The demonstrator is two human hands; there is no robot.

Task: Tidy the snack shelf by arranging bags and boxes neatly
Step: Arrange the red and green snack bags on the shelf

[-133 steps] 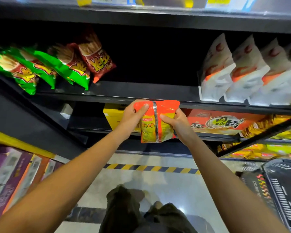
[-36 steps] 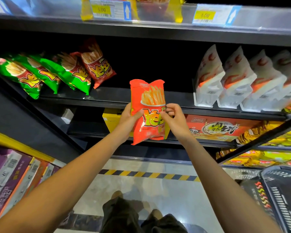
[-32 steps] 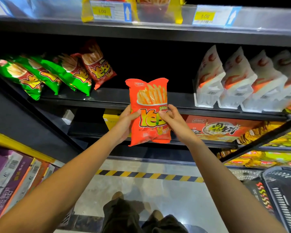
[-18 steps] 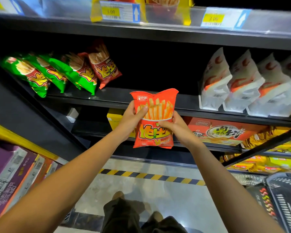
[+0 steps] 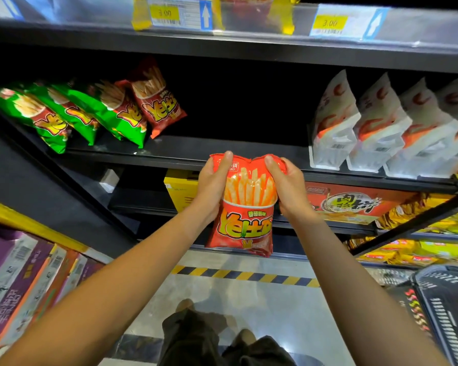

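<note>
Head view looks down two bare forearms toward a dark store shelf. The left hand and the right hand both grip an orange-red bag of fry-shaped snacks by its upper corners, fingers curled over the top edge and thumbs on the printed front. The bag hangs upright with its front facing the camera, held in the air just in front of the shelf's front edge and resting on nothing.

On that shelf, at the left, a leaning row of green snack bags ends with a red snack bag of the same brand, well apart from the held bag. At the right stands a row of white pouches. The stretch of shelf between the two groups is dark.

One level lower sit a yellow box, partly hidden behind the left hand, and a red box. Price tags line the rail above. A black basket shows at the lower right.
</note>
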